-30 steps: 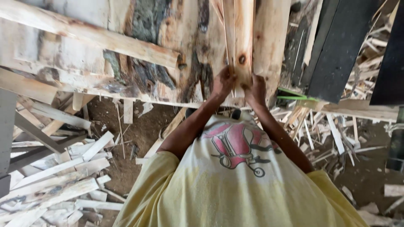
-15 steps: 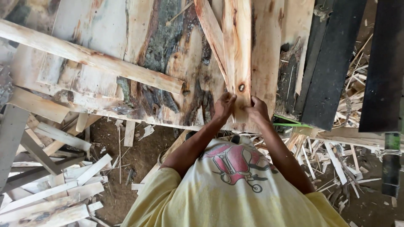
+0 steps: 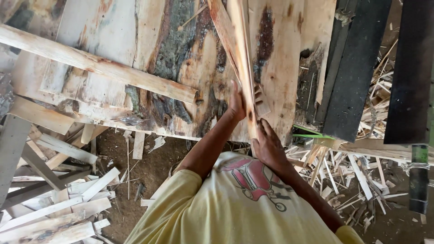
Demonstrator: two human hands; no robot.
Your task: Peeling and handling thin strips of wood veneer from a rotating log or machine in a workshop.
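Note:
A thin pale wooden plank (image 3: 237, 49) stands on edge, tilted, over a stack of rough bark-edged slabs (image 3: 181, 68). My left hand (image 3: 236, 105) presses against the plank's left face. My right hand (image 3: 267, 145) grips its near end from the right side. Both arms reach out from the yellow shirt (image 3: 235, 212) at the bottom of the view.
A long pale batten (image 3: 97, 68) lies diagonally across the slabs. Dark boards (image 3: 352, 68) lean at the right, with a black post (image 3: 418, 178) beyond. Offcut strips are piled at the lower left (image 3: 54, 203), and splinters cover the dirt ground at the right (image 3: 357, 176).
The plank has tilted from flat onto its edge. My hands have shifted apart, the left now higher on its face and the right lower at its end. The view has moved closer.

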